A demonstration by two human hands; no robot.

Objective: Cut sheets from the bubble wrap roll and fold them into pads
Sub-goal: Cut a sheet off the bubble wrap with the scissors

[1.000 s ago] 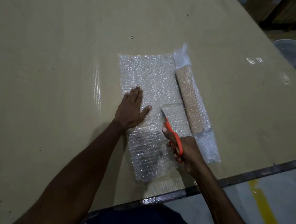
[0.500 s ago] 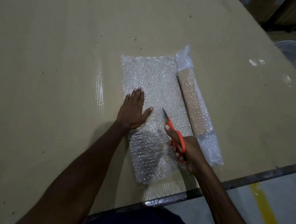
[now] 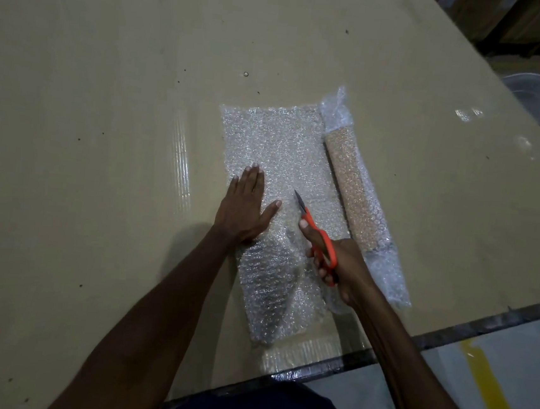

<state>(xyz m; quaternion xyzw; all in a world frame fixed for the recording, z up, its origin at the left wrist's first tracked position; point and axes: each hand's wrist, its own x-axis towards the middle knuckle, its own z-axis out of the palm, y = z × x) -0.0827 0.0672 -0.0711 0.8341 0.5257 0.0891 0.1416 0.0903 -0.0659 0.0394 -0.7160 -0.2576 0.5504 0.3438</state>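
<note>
While the left hand (image 3: 245,208) lies flat with straight fingers pressing on the unrolled bubble wrap sheet (image 3: 276,158), the right hand (image 3: 339,260) grips the orange-handled scissors (image 3: 317,232), fingers curled through and round the handles. Their blades point away from the person, the tip resting over the sheet just right of the left thumb; I cannot tell how far apart the blades stand. The two hands are near each other but not touching, with a strip of sheet between them. The sheet spreads across the cardboard-covered table (image 3: 105,122), its near end reaching toward the table's dark edge. Just to its right, joined to it, lies the bubble wrap roll (image 3: 355,192), its brownish core showing through the clear layers, running at a slant away from the person. The right wrist lies just left of the roll's near end. Beyond the table's far right corner stands a pale, translucent container (image 3: 530,94), its contents too dim to make out. No readable writing shows.
</note>
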